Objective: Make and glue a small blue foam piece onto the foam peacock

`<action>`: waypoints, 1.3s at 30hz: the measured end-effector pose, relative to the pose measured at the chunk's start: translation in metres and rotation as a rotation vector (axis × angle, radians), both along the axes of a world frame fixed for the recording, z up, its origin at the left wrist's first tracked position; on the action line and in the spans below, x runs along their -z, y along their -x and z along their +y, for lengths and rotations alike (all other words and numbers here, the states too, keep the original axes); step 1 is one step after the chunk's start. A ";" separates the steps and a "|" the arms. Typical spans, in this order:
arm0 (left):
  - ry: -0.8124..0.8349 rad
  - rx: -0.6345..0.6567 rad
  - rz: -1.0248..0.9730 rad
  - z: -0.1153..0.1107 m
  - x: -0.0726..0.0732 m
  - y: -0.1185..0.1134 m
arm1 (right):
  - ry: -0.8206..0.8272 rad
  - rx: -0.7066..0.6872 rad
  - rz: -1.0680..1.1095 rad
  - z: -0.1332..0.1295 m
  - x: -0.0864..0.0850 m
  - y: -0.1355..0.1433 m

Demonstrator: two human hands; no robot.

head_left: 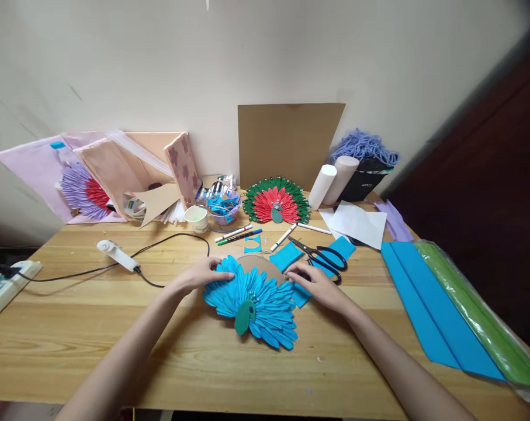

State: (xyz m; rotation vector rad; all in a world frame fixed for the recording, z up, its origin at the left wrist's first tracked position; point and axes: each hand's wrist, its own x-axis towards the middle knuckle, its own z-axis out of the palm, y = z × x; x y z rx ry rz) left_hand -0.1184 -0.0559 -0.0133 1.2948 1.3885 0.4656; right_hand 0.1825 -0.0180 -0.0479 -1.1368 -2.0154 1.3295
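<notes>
A blue paper peacock (265,307) with layered feathers lies tilted at the middle of the table, its dark green head (245,317) toward me. Along its far side a bare strip of the round cardboard backing (260,267) shows. My left hand (205,273) grips the feathered left edge, thumb on top. At the backing's right edge, the fingers of my right hand (315,285) are pinched together; the fingertips' far side is hidden. Black-handled scissors (321,257) lie just beyond that hand, over blue paper pieces (286,255).
Behind stand a red and green paper peacock (277,202), a cardboard sheet (288,140), a paper cup (197,218) and a bowl of blue scraps (224,207). Several markers lie between. A corded white glue gun (118,255) is left; folded blue paper (435,310) is right.
</notes>
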 end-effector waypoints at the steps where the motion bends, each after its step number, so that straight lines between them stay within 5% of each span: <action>1: 0.009 -0.005 -0.045 0.000 -0.004 0.000 | 0.020 0.046 0.046 0.003 0.001 -0.001; 8: 0.095 -0.293 -0.379 -0.001 -0.030 0.009 | 0.268 0.361 0.439 0.024 0.011 -0.011; 16: -0.126 -0.554 -0.569 0.045 -0.049 -0.032 | 0.496 0.109 0.668 0.014 -0.012 -0.019; 20: -0.193 -0.545 -0.604 0.073 -0.043 -0.062 | 0.379 0.083 0.658 0.014 -0.021 -0.023; 28: -0.139 -0.466 -0.577 0.102 -0.034 -0.106 | 0.220 0.370 0.697 0.028 -0.004 -0.030; 37: -0.094 -0.293 -0.458 0.107 -0.033 -0.100 | 0.298 0.466 0.661 0.033 -0.016 -0.033; 39: -0.208 -0.323 -0.332 0.102 -0.040 -0.099 | 0.333 0.531 0.690 0.035 -0.018 -0.038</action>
